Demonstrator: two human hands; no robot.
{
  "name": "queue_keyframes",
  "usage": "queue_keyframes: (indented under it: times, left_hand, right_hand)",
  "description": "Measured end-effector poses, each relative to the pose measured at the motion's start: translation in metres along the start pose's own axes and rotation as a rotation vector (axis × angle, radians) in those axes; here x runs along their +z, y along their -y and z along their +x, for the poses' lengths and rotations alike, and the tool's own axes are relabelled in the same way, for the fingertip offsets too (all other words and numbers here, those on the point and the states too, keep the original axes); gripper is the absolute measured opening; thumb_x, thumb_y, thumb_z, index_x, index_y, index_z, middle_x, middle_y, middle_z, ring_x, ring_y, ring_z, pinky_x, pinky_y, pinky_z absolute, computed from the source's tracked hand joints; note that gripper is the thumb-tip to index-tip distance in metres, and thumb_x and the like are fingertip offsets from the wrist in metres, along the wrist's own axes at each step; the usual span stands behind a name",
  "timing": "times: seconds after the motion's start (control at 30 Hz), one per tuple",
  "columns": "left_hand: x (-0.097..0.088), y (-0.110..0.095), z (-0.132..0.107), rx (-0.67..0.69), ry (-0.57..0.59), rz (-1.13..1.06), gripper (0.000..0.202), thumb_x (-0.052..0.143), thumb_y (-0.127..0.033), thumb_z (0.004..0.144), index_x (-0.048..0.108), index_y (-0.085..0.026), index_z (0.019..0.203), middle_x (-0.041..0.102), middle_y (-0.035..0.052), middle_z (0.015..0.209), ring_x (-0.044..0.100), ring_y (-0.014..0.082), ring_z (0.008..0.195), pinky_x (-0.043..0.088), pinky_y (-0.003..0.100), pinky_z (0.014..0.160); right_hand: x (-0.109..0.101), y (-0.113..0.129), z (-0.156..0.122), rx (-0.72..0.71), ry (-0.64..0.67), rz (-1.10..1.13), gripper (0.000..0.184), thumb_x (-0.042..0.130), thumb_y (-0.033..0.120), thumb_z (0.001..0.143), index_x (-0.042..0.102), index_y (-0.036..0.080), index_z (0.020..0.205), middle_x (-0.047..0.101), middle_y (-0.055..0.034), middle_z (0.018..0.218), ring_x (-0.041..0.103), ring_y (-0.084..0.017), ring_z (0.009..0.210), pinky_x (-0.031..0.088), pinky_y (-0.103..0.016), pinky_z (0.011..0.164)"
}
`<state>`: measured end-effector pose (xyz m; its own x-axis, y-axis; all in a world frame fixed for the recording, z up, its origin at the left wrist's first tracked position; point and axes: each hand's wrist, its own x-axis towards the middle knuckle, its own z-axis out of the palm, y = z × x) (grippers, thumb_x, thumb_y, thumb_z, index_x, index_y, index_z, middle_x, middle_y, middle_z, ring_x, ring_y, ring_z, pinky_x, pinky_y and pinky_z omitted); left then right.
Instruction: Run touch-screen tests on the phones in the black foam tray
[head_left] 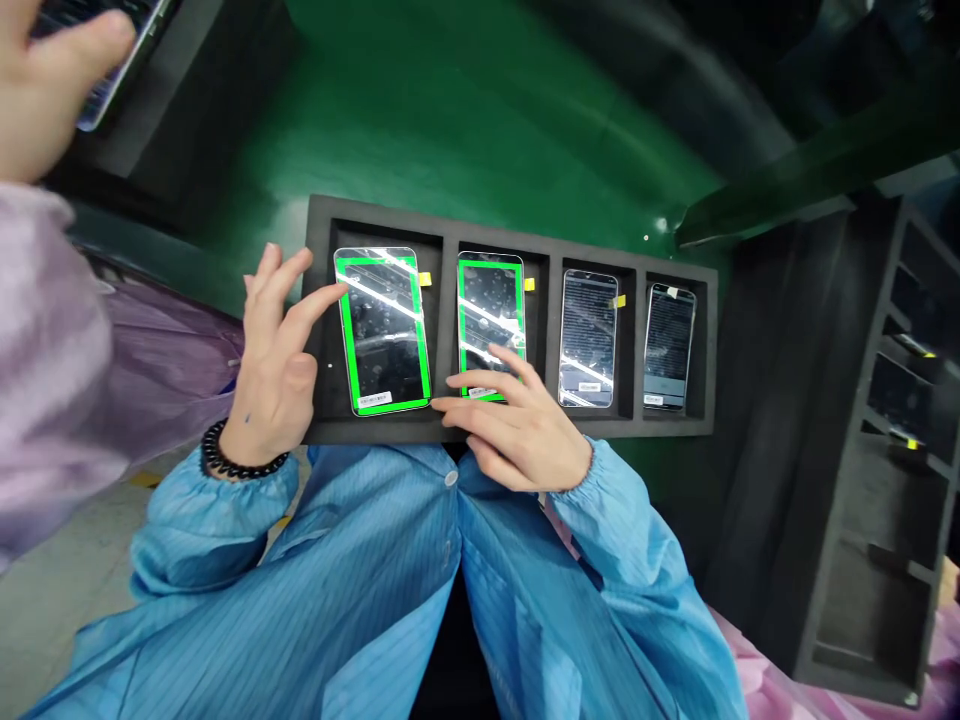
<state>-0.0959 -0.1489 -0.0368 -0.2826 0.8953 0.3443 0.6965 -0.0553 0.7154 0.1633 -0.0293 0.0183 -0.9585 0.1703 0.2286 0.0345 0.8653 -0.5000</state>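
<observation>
A black foam tray [540,245] lies across the green surface, with a smartphone in each compartment. My left hand [274,360] is beside the leftmost phone [386,340], fingers spread and the index fingertip at its upper left edge. That phone sits tilted in its compartment and shows a green border. My right hand [525,425] reaches over the second phone [484,300], also green-bordered; its fingers are stretched out, one tip near the leftmost phone's lower right corner. Further right lie a third phone [589,335] and a fourth phone [667,345], both showing lines of text.
Yellow tabs stick out beside several phones. Another person's hand [45,90] and pink sleeve [52,370] are at the left, near another phone [124,80]. A dark stack of foam trays [787,420] stands at the right, with phones in the top one. Green work surface [480,120] lies behind.
</observation>
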Motion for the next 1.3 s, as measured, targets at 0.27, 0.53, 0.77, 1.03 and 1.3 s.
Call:
queue_keyframes:
  times: [0.27,0.53,0.77,1.03,1.3]
  left_hand:
    - [0.0,0.0,-0.001,0.009,0.004,0.018,0.069,0.016,-0.066,0.101,0.047,-0.028,0.15,0.034,0.0077,0.164,0.017,0.0316,0.158,0.005,0.06,0.129]
    - [0.0,-0.004,-0.004,-0.074,-0.077,0.011,0.068,0.017,-0.064,0.102,0.047,-0.025,0.149,0.041,0.0088,0.161,0.024,0.0291,0.157,0.015,0.057,0.129]
    - [0.004,-0.004,-0.005,-0.105,-0.111,-0.087,0.063,0.018,-0.058,0.104,0.047,-0.022,0.148,0.044,0.011,0.158,0.029,0.0253,0.154,0.021,0.048,0.129]
    - [0.005,-0.001,-0.006,-0.119,-0.135,-0.114,0.064,0.018,-0.06,0.103,0.047,-0.025,0.148,0.045,0.0099,0.158,0.03,0.0252,0.154,0.021,0.048,0.129]
    - [0.005,-0.004,-0.006,-0.148,-0.144,-0.127,0.061,0.019,-0.06,0.103,0.049,-0.029,0.146,0.046,0.0042,0.157,0.03,0.0243,0.154,0.021,0.047,0.13]
  right_hand:
    - [0.009,0.006,0.025,-0.135,0.072,-0.054,0.028,0.044,0.017,0.097,0.067,0.02,0.112,0.078,-0.0014,0.116,0.059,-0.021,0.129,0.024,-0.051,0.129]
    - [0.0,0.006,0.044,0.075,0.153,-0.137,0.038,0.06,0.02,0.093,0.06,0.02,0.132,0.063,-0.0113,0.143,0.051,-0.03,0.136,0.032,-0.061,0.122]
    - [0.012,-0.001,0.078,0.12,0.224,-0.24,0.091,0.084,0.034,0.078,0.036,0.019,0.154,0.036,-0.018,0.164,0.035,-0.036,0.15,0.023,-0.063,0.125]
    - [0.04,0.001,0.078,-0.199,0.118,-0.062,0.029,0.044,0.029,0.105,0.064,0.016,0.12,0.075,-0.0039,0.122,0.055,-0.024,0.132,0.015,-0.056,0.131]
    - [0.035,0.003,0.074,-0.258,0.105,0.008,0.029,0.042,0.018,0.103,0.064,0.017,0.122,0.075,-0.0022,0.125,0.057,-0.021,0.132,0.025,-0.053,0.129]
